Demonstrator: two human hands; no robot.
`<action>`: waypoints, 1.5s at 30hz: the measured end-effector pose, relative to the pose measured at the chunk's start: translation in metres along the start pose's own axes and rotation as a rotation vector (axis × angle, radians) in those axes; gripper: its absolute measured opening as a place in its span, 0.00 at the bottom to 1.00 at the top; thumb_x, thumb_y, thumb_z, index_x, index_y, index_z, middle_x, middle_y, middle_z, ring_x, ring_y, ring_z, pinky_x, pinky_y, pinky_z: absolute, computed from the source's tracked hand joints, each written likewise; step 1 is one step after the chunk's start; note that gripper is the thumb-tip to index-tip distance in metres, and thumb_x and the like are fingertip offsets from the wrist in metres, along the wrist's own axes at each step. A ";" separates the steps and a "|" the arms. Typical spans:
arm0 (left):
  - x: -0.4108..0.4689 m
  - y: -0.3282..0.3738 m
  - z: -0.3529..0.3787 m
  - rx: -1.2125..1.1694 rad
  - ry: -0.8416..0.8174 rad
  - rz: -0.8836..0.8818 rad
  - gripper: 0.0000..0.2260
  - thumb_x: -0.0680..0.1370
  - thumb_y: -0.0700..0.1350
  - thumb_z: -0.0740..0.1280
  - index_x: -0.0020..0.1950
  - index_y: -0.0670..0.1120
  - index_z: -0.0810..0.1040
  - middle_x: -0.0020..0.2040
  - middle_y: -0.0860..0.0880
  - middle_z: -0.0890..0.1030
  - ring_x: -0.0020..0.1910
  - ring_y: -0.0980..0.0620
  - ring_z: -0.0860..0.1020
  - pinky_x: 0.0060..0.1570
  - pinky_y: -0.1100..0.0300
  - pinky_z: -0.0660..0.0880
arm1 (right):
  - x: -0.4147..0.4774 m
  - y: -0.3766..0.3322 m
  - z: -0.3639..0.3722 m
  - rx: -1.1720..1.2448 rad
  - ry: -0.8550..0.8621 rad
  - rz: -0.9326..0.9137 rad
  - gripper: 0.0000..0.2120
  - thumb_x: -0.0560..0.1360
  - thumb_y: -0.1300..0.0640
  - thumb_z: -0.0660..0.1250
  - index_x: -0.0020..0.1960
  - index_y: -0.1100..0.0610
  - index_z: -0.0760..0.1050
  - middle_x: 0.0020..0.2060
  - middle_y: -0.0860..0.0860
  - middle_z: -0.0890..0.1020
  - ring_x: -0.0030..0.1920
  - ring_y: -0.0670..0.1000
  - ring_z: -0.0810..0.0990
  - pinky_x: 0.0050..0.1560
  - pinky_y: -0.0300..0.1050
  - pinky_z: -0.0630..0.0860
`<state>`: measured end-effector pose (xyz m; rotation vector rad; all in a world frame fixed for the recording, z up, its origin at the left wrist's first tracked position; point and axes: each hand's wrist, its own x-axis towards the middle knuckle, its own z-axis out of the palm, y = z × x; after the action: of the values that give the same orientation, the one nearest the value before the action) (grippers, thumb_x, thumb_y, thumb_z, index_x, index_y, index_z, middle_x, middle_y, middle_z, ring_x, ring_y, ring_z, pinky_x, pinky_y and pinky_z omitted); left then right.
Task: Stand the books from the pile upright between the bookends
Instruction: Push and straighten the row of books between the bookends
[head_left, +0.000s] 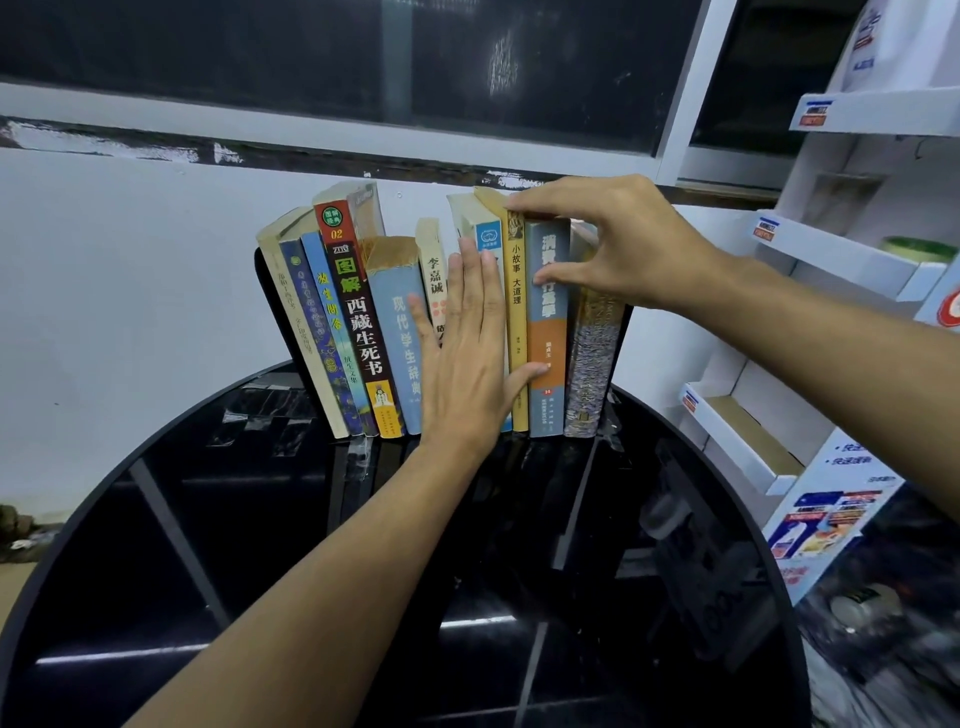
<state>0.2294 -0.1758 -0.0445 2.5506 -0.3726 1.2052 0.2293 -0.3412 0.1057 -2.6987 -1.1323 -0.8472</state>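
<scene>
- Ten or so books (395, 332) stand in a row between the left bookend (267, 291) and the right bookend (622, 338), at the back of a round black table (363, 545). Those on the left lean left.
- The right hand (618, 244) pinches the grey-and-orange book (545, 405), second from the right, fingers over its top and thumb on its spine.
- The left hand (462, 353) lies flat, fingers straight, against the mid-row spines, its thumb touching that same book.
- Step judged: seating a late book. No pile is in view.
- Next move calls for pushing it flush, then letting go without dragging its neighbours.
- The wall sits close behind and white shelving (831, 249) stands near on the right. Room to withdraw lies forward, over the table.
</scene>
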 end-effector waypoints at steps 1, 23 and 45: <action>0.000 0.000 0.001 0.005 0.003 0.000 0.55 0.73 0.68 0.68 0.82 0.41 0.39 0.83 0.40 0.41 0.80 0.47 0.34 0.78 0.34 0.43 | 0.000 0.000 0.001 0.007 0.007 -0.004 0.32 0.71 0.52 0.78 0.72 0.55 0.74 0.67 0.51 0.79 0.66 0.47 0.76 0.64 0.25 0.65; 0.001 0.000 0.007 0.041 0.032 0.011 0.54 0.74 0.68 0.67 0.82 0.40 0.39 0.83 0.39 0.43 0.83 0.42 0.42 0.78 0.34 0.43 | -0.002 0.002 0.007 0.034 0.069 -0.021 0.31 0.71 0.54 0.79 0.72 0.56 0.74 0.66 0.51 0.79 0.66 0.49 0.77 0.67 0.44 0.75; -0.001 0.028 0.010 -0.002 -0.046 0.135 0.58 0.71 0.66 0.72 0.82 0.38 0.39 0.83 0.36 0.40 0.82 0.40 0.39 0.79 0.37 0.49 | -0.036 0.025 -0.017 -0.094 -0.241 0.116 0.35 0.71 0.47 0.76 0.75 0.55 0.70 0.69 0.54 0.78 0.66 0.57 0.77 0.64 0.58 0.76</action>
<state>0.2256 -0.2053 -0.0474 2.5909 -0.5645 1.1916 0.2181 -0.3871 0.1045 -2.9746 -0.9851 -0.5839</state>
